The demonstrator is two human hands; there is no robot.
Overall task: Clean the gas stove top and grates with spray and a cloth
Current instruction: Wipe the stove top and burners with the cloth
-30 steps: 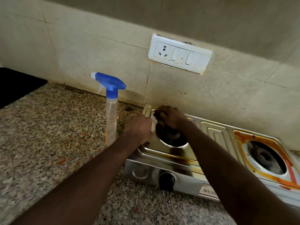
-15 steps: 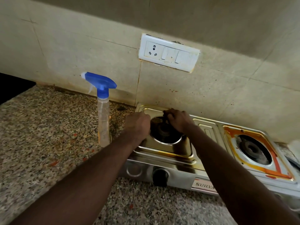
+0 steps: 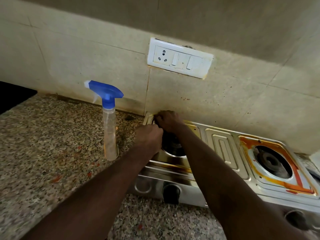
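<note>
A steel two-burner gas stove [image 3: 221,149] stands on the counter against the wall, with no grates on it. My right hand [image 3: 168,121] is at the stove's back left corner, its fingers curled on a small dark cloth [image 3: 156,120] that is mostly hidden. My left hand [image 3: 149,137] is curled over the stove's left edge beside the left burner [image 3: 173,148]. The right burner [image 3: 271,161] sits in a pan ringed with orange stains. A clear spray bottle [image 3: 109,135] with a blue trigger head stands upright just left of the stove.
The speckled granite countertop [image 3: 52,144] stretches to the left and along the front. A black knob [image 3: 171,193] is on the stove's front panel. A white socket and switch plate [image 3: 180,59] sits on the stained tiled wall above.
My right hand has moved from the left burner's rim back to the stove's rear left corner. My left hand has stayed on the left edge.
</note>
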